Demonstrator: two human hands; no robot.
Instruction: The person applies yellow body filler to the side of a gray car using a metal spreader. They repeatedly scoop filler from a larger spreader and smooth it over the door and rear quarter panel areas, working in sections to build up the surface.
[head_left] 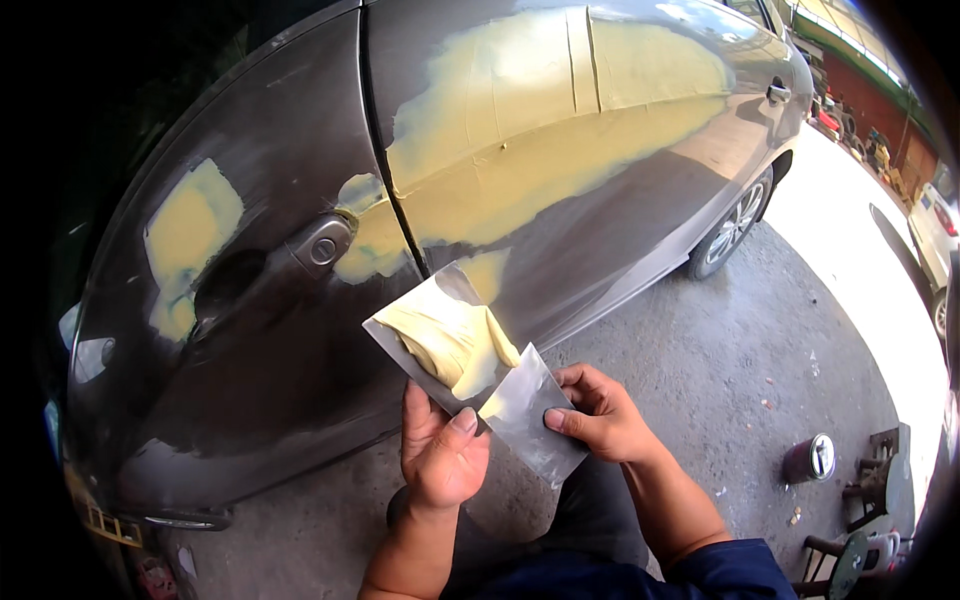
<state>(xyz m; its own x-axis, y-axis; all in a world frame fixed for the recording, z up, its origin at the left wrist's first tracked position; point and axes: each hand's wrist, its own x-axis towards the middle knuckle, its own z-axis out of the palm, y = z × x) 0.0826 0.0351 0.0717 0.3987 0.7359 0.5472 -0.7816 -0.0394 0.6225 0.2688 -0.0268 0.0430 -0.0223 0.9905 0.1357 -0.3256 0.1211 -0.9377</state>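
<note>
Lower frame centre: I saw left hand (447,467) pinching plate (457,284), right hand (606,427) pinching scraper (532,422); judged both light, putty (440,335) soft, bare edges grippable.

L head cam, fisheye, fr. above, downward, L hand (447,462) & R hand (608,415) close, car (600,235) beyond

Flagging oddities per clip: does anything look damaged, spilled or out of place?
Yes: ragged yellow patches, coloured like the paste on the plate in the left hand, interrupt the dark finish of the car doors. Two dark lines break the upper part of the biggest patch; cracks or ridges, I cannot tell.
</note>
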